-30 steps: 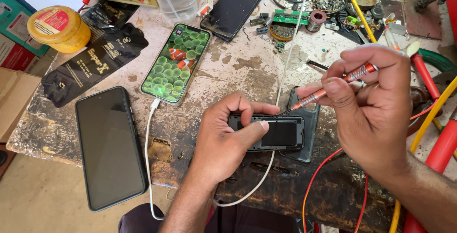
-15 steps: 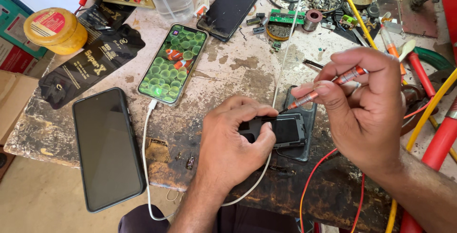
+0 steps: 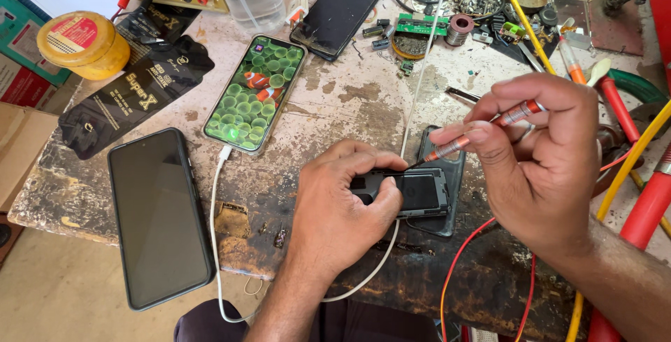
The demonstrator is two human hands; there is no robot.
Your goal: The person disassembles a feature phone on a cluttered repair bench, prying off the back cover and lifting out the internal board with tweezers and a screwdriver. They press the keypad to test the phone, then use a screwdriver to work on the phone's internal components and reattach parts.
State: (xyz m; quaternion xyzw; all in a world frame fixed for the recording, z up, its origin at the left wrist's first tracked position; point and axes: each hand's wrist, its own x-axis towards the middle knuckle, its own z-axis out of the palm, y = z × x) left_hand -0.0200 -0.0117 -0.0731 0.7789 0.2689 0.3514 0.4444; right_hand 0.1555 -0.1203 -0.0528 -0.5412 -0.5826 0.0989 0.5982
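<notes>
My left hand grips a small black opened phone body, pressing it down on a dark phone shell lying on the worn workbench. My right hand pinches a thin screwdriver with a red-and-silver handle. Its tip points down-left, right at the upper edge of the phone body, close to my left fingers.
A lit smartphone with a fish picture is plugged into a white cable. A dark phone lies at the left front edge, another at the back. A yellow jar, black packets, circuit parts, red and yellow wires crowd the bench.
My left hand has closed further over the phone body. My right hand has brought the screwdriver down and left, with its tip now at the phone body.
</notes>
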